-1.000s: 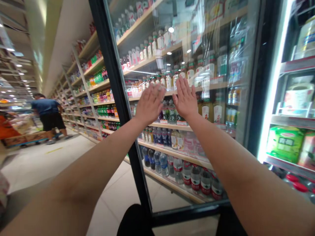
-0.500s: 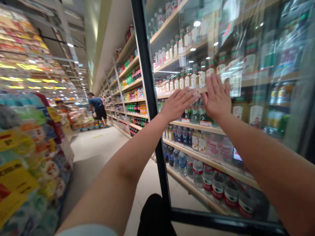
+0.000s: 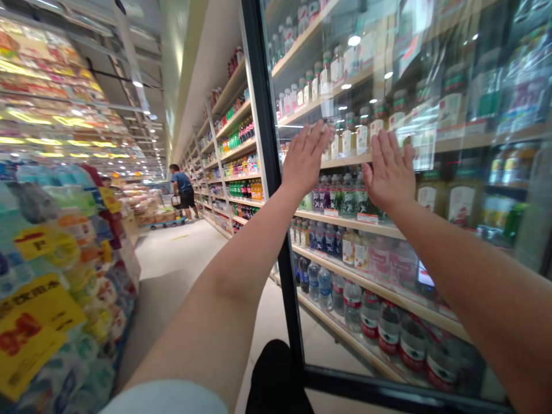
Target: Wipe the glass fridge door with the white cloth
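Both my arms reach forward to a tall glass cooler door (image 3: 431,241) with a black frame (image 3: 269,172). My left hand (image 3: 304,156) lies flat and open against the glass near the frame edge, fingers pointing up. My right hand (image 3: 389,172) is also open, its palm pressed on the pane a little to the right. Neither hand holds anything. Through the glass I see wooden shelves (image 3: 345,221) lined with drink bottles.
A long aisle of drink shelving (image 3: 224,167) runs away on the left of the door. A person in a blue shirt (image 3: 184,192) stands far down the aisle by a cart. A display with yellow price tags (image 3: 47,287) fills the left foreground.
The door has swung and my view has turned left, so the lit cooler interior at the right is out of sight. My left hand has risen and turned upright on the glass.
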`<move>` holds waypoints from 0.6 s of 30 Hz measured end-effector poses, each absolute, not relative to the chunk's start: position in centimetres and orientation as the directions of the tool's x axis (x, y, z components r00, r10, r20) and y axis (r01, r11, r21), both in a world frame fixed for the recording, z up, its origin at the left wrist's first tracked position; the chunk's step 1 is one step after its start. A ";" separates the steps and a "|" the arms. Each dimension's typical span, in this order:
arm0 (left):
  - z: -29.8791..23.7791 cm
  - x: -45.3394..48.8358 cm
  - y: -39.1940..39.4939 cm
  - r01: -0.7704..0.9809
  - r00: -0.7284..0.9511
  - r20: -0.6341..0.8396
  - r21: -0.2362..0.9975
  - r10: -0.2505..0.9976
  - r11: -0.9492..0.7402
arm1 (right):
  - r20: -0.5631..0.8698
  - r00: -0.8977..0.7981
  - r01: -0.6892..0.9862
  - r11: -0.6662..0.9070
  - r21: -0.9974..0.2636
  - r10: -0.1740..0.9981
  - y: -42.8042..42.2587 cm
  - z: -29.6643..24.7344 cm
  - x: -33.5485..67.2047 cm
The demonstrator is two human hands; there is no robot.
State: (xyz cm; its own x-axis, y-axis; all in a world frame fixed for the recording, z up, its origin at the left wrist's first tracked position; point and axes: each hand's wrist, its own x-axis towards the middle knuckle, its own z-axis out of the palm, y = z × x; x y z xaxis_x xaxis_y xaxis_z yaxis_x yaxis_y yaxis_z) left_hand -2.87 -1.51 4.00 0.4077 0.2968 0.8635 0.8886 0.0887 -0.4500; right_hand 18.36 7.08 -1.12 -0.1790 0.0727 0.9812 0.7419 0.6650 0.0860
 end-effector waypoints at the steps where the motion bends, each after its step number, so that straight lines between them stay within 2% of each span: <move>1: 3.9 -2.5 -1.5 0.910 0.360 0.889 -0.402 0.282 0.105 | 0.981 -0.179 0.743 0.664 0.084 0.076 7.0 -1.1 18.4; 3: 3.1 -1.8 -1.5 0.895 0.399 0.864 -0.440 0.307 0.074 | 0.981 -0.177 0.746 0.661 0.080 0.082 7.0 -1.1 18.4; 5: 2.4 -1.4 -1.6 0.800 0.564 0.736 -0.599 0.374 -0.027 | 0.981 -0.173 0.751 0.656 0.077 0.084 6.8 -1.1 18.4; 7: 2.8 -1.6 -1.7 0.719 0.666 0.634 -0.686 0.394 -0.113 | 0.982 -0.169 0.753 0.654 0.074 0.083 6.7 -1.1 18.3; 9: 4.2 -2.1 -1.5 0.777 0.614 0.705 -0.619 0.356 -0.115 | 0.983 -0.165 0.751 0.656 0.071 0.083 6.6 -1.1 18.3; 12: 5.8 -2.1 -1.0 0.938 0.345 0.904 -0.340 0.251 -0.065 | 0.983 -0.161 0.747 0.662 0.061 0.091 6.4 -1.1 18.3; 14: 5.3 -1.4 -0.7 0.959 0.284 0.931 -0.277 0.230 -0.063 | 0.981 -0.161 0.747 0.662 0.051 0.106 6.4 -1.1 18.3; 16: 4.1 -0.6 -0.7 0.909 0.416 0.860 -0.405 0.296 -0.100 | 0.979 -0.164 0.749 0.661 0.044 0.121 6.3 -1.1 18.3; 18: 3.7 -0.1 -1.0 0.813 0.575 0.725 -0.559 0.378 -0.163 | 0.980 -0.156 0.750 0.660 0.037 0.123 6.3 -1.1 18.3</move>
